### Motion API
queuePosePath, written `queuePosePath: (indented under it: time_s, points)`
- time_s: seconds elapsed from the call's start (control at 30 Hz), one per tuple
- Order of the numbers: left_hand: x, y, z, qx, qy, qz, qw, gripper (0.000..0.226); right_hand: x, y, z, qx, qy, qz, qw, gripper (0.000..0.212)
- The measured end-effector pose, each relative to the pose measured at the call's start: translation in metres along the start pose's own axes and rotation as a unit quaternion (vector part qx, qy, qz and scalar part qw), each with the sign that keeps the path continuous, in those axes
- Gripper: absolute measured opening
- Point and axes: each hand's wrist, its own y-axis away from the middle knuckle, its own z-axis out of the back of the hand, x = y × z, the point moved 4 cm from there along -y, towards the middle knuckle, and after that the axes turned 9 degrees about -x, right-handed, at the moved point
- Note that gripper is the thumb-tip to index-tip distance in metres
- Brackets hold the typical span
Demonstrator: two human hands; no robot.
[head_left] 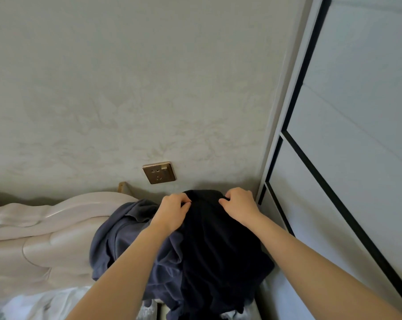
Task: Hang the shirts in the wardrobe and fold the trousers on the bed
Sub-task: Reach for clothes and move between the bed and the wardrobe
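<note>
Left hand (172,210) and right hand (239,206) each pinch a black garment's (218,250) top edge — cloth hangs below their grip.

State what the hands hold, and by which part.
The left hand and right hand each pinch the black garment along its top edge.

Black garment (218,250) — limp, creased — hangs draped over a crumpled slate-blue garment (117,245).
</note>
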Motion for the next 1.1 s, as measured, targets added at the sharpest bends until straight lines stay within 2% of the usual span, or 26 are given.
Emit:
queuePosePath:
  time_s: [0.07, 0.13, 0.2, 0.3, 0.4, 0.47, 0.53, 0.57, 0.63, 0.67, 0.73, 0.83, 0.87, 0.9, 1.0, 1.1]
  points:
    - [-0.004, 0.003, 0.004, -0.034, 0.026, -0.007, 0.999, 0.016, 0.004, -0.002, 0.001, -0.007, -0.048, -0.012, 0.999, 0.028]
    - [-0.008, 0.007, 0.009, -0.065, 0.055, -0.021, 0.996, 0.016, 0.004, 0.001, 0.008, -0.039, -0.127, -0.047, 0.99, 0.036]
    - [-0.013, 0.015, 0.015, -0.095, 0.087, -0.033, 0.991, 0.017, 0.0, 0.011, 0.016, -0.089, -0.219, -0.099, 0.967, 0.04]
    - [-0.022, 0.032, 0.022, -0.141, 0.144, -0.037, 0.979, 0.016, -0.002, 0.033, 0.03, -0.149, -0.352, -0.135, 0.914, 0.021]
    - [-0.029, 0.055, 0.029, -0.169, 0.21, -0.001, 0.963, 0.014, 0.007, 0.058, 0.057, -0.222, -0.402, -0.072, 0.886, 0.01]
    - [-0.032, 0.068, 0.028, -0.116, 0.287, 0.058, 0.949, 0.015, 0.019, 0.077, 0.076, -0.254, -0.417, -0.004, 0.873, 0.007]
    - [-0.04, 0.08, 0.024, -0.011, 0.405, 0.148, 0.902, 0.011, 0.033, 0.095, 0.09, -0.269, -0.416, 0.076, 0.865, 0.01]
    - [-0.045, 0.086, 0.023, 0.039, 0.465, 0.201, 0.862, 0.014, 0.04, 0.105, 0.095, -0.272, -0.402, 0.117, 0.867, 0.012]
    - [-0.056, 0.095, 0.024, 0.107, 0.566, 0.28, 0.768, 0.035, 0.052, 0.124, 0.099, -0.263, -0.37, 0.182, 0.872, 0.017]
    - [-0.061, 0.096, 0.027, 0.116, 0.605, 0.297, 0.73, 0.044, 0.055, 0.133, 0.098, -0.254, -0.36, 0.203, 0.874, 0.02]
    - [-0.068, 0.097, 0.039, 0.092, 0.663, 0.303, 0.678, 0.053, 0.059, 0.153, 0.094, -0.233, -0.341, 0.231, 0.881, 0.025]
    - [-0.075, 0.104, 0.06, 0.063, 0.736, 0.321, 0.593, 0.045, 0.053, 0.182, 0.084, -0.231, -0.314, 0.24, 0.889, 0.026]
    - [-0.077, 0.109, 0.065, 0.061, 0.744, 0.329, 0.579, 0.043, 0.049, 0.192, 0.082, -0.239, -0.307, 0.231, 0.892, 0.025]
    - [-0.078, 0.114, 0.07, 0.057, 0.735, 0.33, 0.59, 0.038, 0.044, 0.202, 0.079, -0.248, -0.303, 0.218, 0.894, 0.024]
    - [-0.084, 0.136, 0.082, 0.04, 0.638, 0.293, 0.711, 0.018, 0.034, 0.231, 0.071, -0.241, -0.299, 0.18, 0.906, 0.02]
    - [-0.089, 0.162, 0.102, 0.019, 0.542, 0.198, 0.816, 0.009, 0.028, 0.264, 0.061, -0.212, -0.303, 0.159, 0.915, 0.015]
